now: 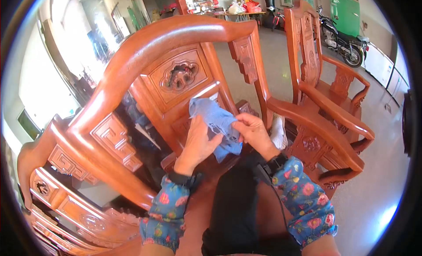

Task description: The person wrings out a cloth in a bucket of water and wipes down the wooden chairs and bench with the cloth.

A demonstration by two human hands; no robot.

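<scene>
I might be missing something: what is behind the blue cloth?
Beyond the blue cloth, part of a wooden chair back shows; what the cloth covers cannot be seen.

Likely a home, main hall type: carved wooden chair and matching armchair, plus a motorcycle parked indoors on smooth grey floor. Cluttered table at back with a red plastic bag also looks domestic; furniture shop can't be fully ruled out.

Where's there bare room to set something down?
Bare floor lies right of the armchair, stretching toward the white units. It's crowded before the nearest chair back, where the left hand and right hand hold blue cloth.
</scene>
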